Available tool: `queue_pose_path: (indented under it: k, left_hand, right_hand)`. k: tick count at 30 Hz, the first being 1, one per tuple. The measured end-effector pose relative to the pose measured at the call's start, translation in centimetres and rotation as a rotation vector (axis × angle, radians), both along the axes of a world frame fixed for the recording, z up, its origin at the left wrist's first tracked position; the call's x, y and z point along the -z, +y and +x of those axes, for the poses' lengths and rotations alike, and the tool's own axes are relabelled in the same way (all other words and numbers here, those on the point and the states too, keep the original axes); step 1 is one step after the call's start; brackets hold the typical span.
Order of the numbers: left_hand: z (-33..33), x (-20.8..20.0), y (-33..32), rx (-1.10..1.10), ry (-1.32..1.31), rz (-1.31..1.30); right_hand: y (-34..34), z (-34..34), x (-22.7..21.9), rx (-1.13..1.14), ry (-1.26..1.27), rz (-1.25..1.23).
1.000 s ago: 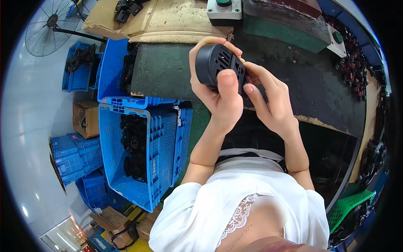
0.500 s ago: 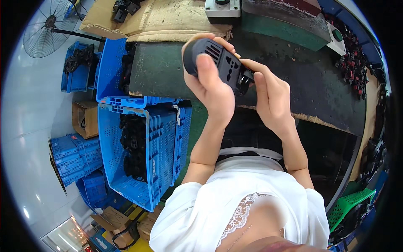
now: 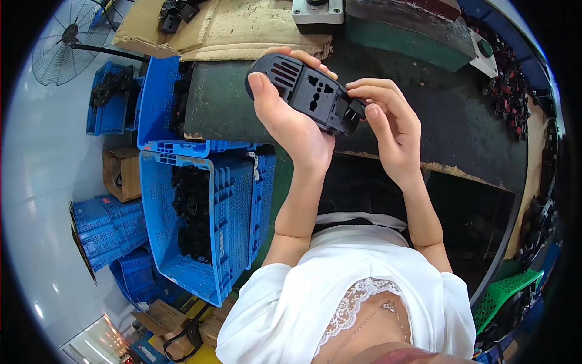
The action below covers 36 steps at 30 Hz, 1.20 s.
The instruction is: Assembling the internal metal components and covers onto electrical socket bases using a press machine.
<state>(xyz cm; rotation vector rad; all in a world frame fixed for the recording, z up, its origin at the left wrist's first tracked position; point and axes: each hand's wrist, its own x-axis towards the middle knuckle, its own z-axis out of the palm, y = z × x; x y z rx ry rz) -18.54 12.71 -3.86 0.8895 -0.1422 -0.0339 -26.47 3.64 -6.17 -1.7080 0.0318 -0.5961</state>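
A black plastic power-socket unit [image 3: 313,100] is held tilted above the dark green bench. Its upward face has a row of vent slots, a multi-shape socket and a recess at the right end. Wrapped around the wide, rounded end is my left hand [image 3: 291,124], thumb across the slots and fingers behind the far edge. At the recessed end, my right hand [image 3: 397,124] pinches a small black part [image 3: 359,108] between thumb and fingertips. Whether that part is joined to the unit I cannot tell.
The bench [image 3: 227,97] carries a cardboard sheet [image 3: 254,30] and a green block-like fixture [image 3: 412,42] with a push-button box [image 3: 485,54] beside it. Black and red parts [image 3: 509,97] lie far right. A blue crate [image 3: 233,206] with black parts stands left.
The socket unit has shifted slightly left and turned flatter, so its socket face shows more. My left thumb has moved left toward the rounded end. My right hand stays at the other end.
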Motion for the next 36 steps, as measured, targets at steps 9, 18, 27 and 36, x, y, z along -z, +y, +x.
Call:
queue_pose_path:
  k: [9, 18, 27, 36]
  left_hand:
    - [-0.3, -0.2, -0.5, 0.054, 0.065, -0.094]
    - [0.0, 0.1, -0.9, 0.114, 0.059, -0.125]
    - [0.5, 0.7, -1.3, 0.104, 0.143, -0.147]
    - [0.4, 0.8, -1.4, 0.103, 0.146, -0.109]
  right_hand:
    - [-0.2, 0.0, 0.8, -0.138, -0.083, 0.405]
    - [0.0, -0.3, 0.8, 0.047, -0.177, 0.119]
    - [-0.5, -0.9, -0.4, 0.051, -0.084, -0.054]
    - [-0.4, -0.9, -0.2, 0.054, -0.032, 0.014]
